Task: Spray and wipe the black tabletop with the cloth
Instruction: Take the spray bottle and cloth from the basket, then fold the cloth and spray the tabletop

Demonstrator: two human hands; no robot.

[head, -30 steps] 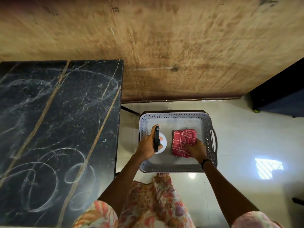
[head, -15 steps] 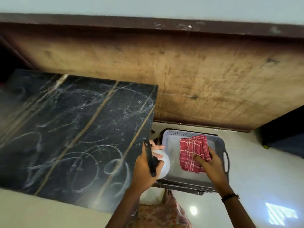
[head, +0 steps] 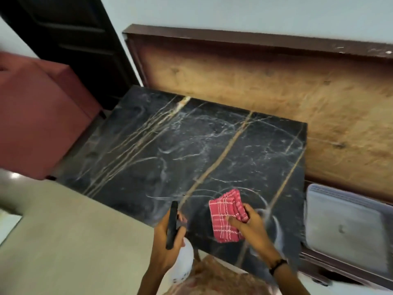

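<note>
The black marble tabletop [head: 170, 150] with gold veins and whitish smears fills the middle of the view. My left hand [head: 168, 239] grips a white spray bottle [head: 182, 265] with a black trigger head, held at the table's near edge. My right hand [head: 253, 226] holds a folded red checked cloth [head: 225, 216] just over the near right part of the tabletop. Whether the cloth touches the surface is unclear.
A grey plastic basket [head: 340, 228] sits on a low stand to the right of the table. A wooden board [head: 276, 88] leans against the wall behind. A red sofa [head: 38, 116] stands at the left, with a dark door behind it. Pale floor lies at lower left.
Both hands lifted the bottle and the cloth out of the basket and moved left over the table's near edge. The view swung left and up.
</note>
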